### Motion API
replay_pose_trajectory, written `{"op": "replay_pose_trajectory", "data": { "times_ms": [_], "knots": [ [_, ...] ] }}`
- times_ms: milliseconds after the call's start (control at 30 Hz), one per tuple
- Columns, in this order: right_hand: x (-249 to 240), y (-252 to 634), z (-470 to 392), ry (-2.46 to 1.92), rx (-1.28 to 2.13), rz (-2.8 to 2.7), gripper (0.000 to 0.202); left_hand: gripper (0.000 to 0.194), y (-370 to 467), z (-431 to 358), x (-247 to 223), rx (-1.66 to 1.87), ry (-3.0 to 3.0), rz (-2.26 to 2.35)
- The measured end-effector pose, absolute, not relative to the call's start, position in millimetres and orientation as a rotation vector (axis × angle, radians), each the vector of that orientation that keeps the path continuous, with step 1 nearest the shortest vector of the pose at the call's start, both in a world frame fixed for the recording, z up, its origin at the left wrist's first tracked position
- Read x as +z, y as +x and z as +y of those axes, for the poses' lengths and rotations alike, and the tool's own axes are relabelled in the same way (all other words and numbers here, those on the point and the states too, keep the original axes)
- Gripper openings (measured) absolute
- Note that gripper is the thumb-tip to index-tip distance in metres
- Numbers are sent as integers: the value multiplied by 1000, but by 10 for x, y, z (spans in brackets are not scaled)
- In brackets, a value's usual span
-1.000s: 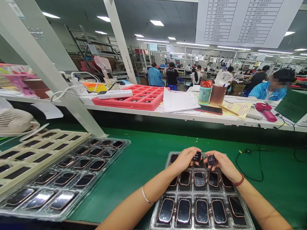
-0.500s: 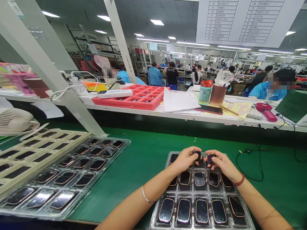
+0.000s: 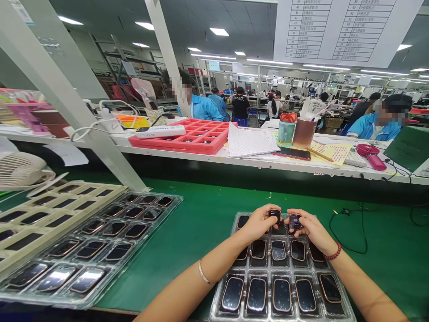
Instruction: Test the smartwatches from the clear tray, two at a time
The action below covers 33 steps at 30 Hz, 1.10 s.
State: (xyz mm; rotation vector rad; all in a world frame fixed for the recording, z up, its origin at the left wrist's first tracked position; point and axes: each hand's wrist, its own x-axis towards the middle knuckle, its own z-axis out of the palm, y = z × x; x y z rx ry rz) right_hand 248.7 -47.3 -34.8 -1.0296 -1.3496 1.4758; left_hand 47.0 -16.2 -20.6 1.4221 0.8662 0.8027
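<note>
Green workbench (image 3: pixel 191 228) supports a clear tray (image 3: pixel 270 270). Left hand (image 3: pixel 258 222) closes around the first watch (image 3: pixel 275 215), right hand (image 3: pixel 313 228) around the second watch (image 3: pixel 295 220), both above the tray's far row.

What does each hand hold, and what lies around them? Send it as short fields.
Left hand: small dark rounded-square watch, screen lit
Right hand: similar dark-screened watch, screen lit
Beneath hands: clear plastic compartment tray, bearing dark rectangular watches
Left side: second clear plastic tray, beside a cream compartment tray
Surface: green tabletop
</note>
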Motion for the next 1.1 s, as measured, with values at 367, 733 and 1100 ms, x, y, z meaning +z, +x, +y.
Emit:
{"op": "replay_pose_trajectory", "data": {
  "times_ms": [367, 733, 1100],
  "knots": [
    [-302, 2457, -491, -1004, 1445, -1411, 39, 34, 472, -152, -223, 823, 1420, 855],
    [-302, 2543, -458, -886, 1611, -1178, 47, 36, 472, -148, -227, 816, 1412, 852],
    [-287, 2542, -469, -903, 1613, -1187, 44, 40, 478, -172, -203, 833, 1425, 845]
  ]
}}
